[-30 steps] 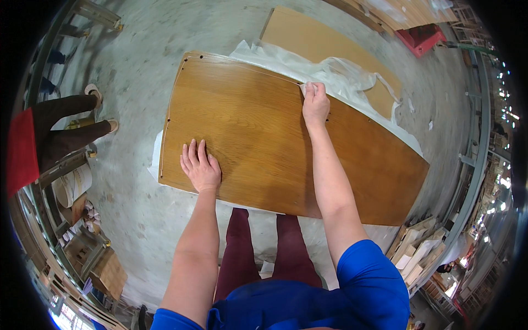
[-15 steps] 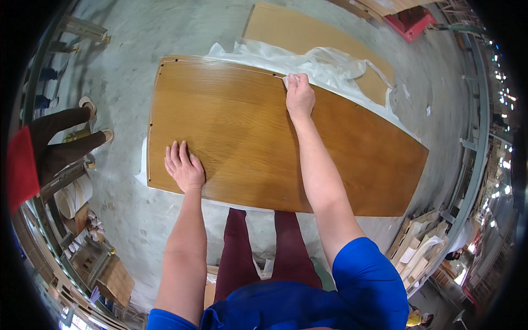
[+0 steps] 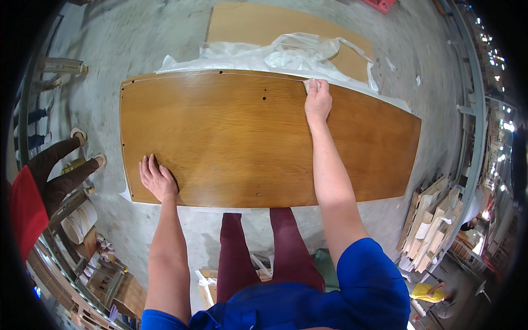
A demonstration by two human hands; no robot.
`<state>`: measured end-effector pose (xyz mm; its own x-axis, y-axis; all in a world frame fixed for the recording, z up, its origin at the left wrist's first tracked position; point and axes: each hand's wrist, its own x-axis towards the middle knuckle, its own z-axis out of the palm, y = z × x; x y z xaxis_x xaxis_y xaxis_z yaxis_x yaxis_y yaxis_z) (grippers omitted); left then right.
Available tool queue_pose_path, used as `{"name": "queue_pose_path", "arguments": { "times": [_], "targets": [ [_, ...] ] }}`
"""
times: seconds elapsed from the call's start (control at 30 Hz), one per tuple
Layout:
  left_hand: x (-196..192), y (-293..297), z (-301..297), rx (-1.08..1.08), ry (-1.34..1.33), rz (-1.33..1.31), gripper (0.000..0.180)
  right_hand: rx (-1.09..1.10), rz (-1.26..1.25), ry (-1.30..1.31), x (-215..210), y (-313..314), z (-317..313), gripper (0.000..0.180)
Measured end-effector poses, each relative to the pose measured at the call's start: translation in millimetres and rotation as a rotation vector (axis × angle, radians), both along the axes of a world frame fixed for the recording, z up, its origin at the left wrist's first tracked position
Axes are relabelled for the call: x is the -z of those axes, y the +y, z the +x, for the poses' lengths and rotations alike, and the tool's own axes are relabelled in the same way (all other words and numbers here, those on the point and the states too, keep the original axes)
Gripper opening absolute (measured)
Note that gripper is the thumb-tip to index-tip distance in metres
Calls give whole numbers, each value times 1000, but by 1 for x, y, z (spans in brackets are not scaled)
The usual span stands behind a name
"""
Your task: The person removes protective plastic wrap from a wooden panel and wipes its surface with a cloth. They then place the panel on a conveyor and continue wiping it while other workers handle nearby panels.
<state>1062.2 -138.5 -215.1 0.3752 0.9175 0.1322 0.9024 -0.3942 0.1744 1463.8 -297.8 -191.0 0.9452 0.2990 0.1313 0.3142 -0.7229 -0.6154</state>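
A large brown wooden panel (image 3: 231,137), with a curved far edge and several small dark holes, lies flat before me. My left hand (image 3: 159,180) rests open on its near left part, fingers stretched out on the wood. At the far edge, right of the middle, my right hand (image 3: 317,102) is closed in a pinch. A small whitish piece (image 3: 307,86) shows beside its fingertips; its kind I cannot make out. From there a thin pale line (image 3: 264,75) runs along the panel's far edge toward the left corner.
Crumpled white wrapping sheet (image 3: 291,55) sticks out beyond the far edge, over a tan board (image 3: 247,25) on the concrete floor. Wooden strips (image 3: 432,225) are stacked at right by a metal rail. Someone in red stands at left, by a rack.
My right hand has slid right along the far edge, still pinched. The left hand has stayed flat on the panel near its left end. The view has shifted, and another dark hole is uncovered.
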Motion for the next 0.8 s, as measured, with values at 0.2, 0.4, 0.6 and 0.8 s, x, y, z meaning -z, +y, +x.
{"name": "queue_pose_path", "arguments": {
  "times": [0.2, 0.4, 0.6, 0.8],
  "targets": [
    [1, -2, -2, -4, 19, 4, 43, 82, -6, -2, -2, -34, 21, 26],
    [2, -1, 0, 24, 27, 43, 42, 85, -89, 10, -1, -34, 26, 25],
    [-1, -35, 46, 114, -166, 63, 36, 50, -87, 14, 2, -35, 30, 25],
    [-26, -138, 194, 438, -364, -162, 33, 99, -32, 38, 3, -56, 45, 26]
  ]
}}
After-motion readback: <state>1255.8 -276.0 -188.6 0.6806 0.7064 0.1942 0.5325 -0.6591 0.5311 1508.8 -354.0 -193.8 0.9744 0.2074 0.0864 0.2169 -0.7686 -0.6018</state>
